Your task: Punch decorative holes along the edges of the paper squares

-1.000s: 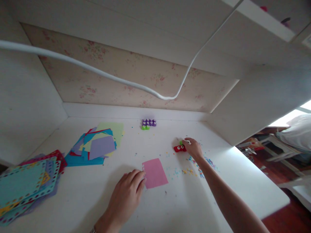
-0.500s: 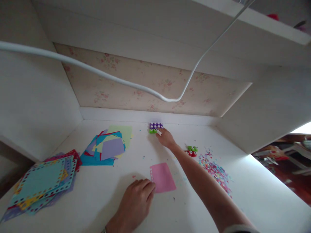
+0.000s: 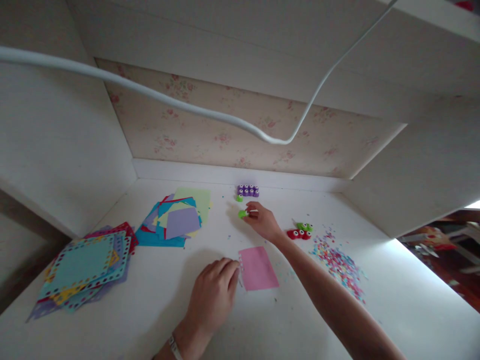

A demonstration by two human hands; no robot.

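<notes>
My right hand [image 3: 260, 220] pinches a small green punch with a white eye [image 3: 242, 214] above the white table. Just beyond it, one green punch [image 3: 239, 198] stands in front of a block of purple punches [image 3: 248, 190]. My left hand [image 3: 214, 290] rests with its fingers bent together at the left edge of a pink sheet [image 3: 258, 268], which has small holes along that edge. Whether those fingers hold anything is hidden. Red punches [image 3: 299, 234] and green ones [image 3: 304, 227] sit right of my right wrist.
Coloured paper sheets [image 3: 183, 223] lie left of centre, and hole-edged sheets [image 3: 80, 262] are piled at far left. Confetti [image 3: 339, 262] is scattered at right. A white cable [image 3: 210, 114] hangs across the view before the wallpapered back wall.
My right hand has drawn back from the purple block with one green punch now in its fingers. One green punch is left there. The view has shifted slightly.
</notes>
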